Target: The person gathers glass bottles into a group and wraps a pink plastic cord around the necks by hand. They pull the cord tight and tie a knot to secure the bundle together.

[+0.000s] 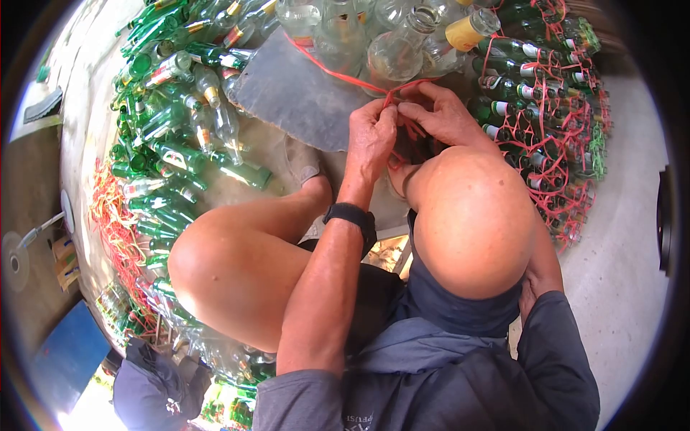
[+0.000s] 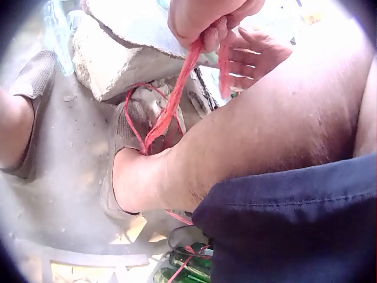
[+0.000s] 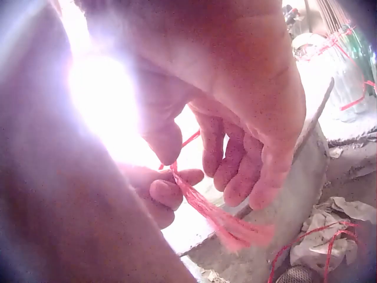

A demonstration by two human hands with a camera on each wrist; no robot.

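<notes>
Red plastic string [image 1: 338, 74] runs around the front of a cluster of clear glass bottles [image 1: 395, 57]. Its two sides meet at a crossing where both hands work. My left hand [image 1: 370, 136] pinches the string, and a bunched strand hangs below its fingers in the left wrist view. Close on the other side, my right hand [image 1: 449, 118] holds the string between thumb and index finger. Its other fingers curl loosely, as the right wrist view shows. A frayed red tail [image 3: 227, 227] hangs from the crossing. The bottles stand on a grey slab [image 1: 295, 93].
Green and clear bottles [image 1: 172, 154] lie piled on the left, beside a heap of red string [image 1: 118, 230]. Bottles bound in red string [image 1: 532, 108] are stacked on the right. My raised knee [image 1: 474, 215] stands close below the right hand. Another person [image 1: 154, 384] is at lower left.
</notes>
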